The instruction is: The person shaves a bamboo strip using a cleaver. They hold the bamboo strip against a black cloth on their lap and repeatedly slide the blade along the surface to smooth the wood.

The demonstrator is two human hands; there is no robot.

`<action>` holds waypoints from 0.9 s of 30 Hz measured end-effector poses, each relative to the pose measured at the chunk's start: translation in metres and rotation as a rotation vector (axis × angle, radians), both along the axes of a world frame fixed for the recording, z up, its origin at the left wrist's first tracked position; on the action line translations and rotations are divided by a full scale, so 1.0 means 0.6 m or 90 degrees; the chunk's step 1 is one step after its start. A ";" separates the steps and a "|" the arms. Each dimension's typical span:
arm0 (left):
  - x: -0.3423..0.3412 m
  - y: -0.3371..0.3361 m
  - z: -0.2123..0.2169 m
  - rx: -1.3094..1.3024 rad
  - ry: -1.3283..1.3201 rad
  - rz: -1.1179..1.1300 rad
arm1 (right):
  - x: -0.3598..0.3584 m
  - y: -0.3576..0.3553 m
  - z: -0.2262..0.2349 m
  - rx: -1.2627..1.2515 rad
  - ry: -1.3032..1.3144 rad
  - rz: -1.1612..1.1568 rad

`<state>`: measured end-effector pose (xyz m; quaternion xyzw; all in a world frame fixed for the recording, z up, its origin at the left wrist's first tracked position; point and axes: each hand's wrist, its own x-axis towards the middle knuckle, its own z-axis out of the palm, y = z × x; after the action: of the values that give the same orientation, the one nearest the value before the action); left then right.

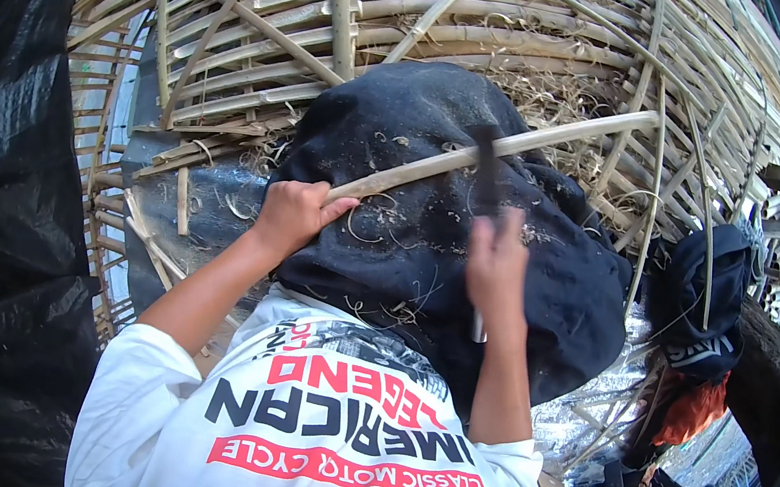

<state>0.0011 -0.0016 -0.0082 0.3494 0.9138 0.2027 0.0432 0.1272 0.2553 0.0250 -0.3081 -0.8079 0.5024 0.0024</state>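
My left hand (302,212) is closed round the near end of a pale bamboo strip (420,167), which slants up and away to the right. In my right hand (496,258) is a knife (487,168); its dark blade, smeared by motion, crosses the strip near its middle. The handle's pale end shows below the fist. Under both hands a dark cloth (406,118) covers my lap, dotted with thin curled shavings (368,221).
Rows of split bamboo slats (498,21) stand ahead, with a heap of shavings (567,94) before them. Black sheeting (19,145) hangs at the left. At the right lie a dark cap or cloth with white lettering (703,295) and an orange cloth (691,413).
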 end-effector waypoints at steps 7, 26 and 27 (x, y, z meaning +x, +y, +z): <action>-0.002 0.000 -0.002 -0.015 0.022 0.003 | -0.020 -0.002 0.000 -0.072 0.093 -0.135; 0.027 0.004 0.040 -0.017 0.104 0.030 | -0.002 0.069 0.000 -0.166 0.184 -0.185; 0.028 0.002 0.037 -0.014 0.101 0.026 | -0.008 0.081 0.002 -0.162 0.182 -0.189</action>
<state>0.0180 -0.0005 0.0140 0.3451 0.9234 0.1652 -0.0294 0.1226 0.3037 0.0261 -0.3473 -0.6754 0.6326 0.1516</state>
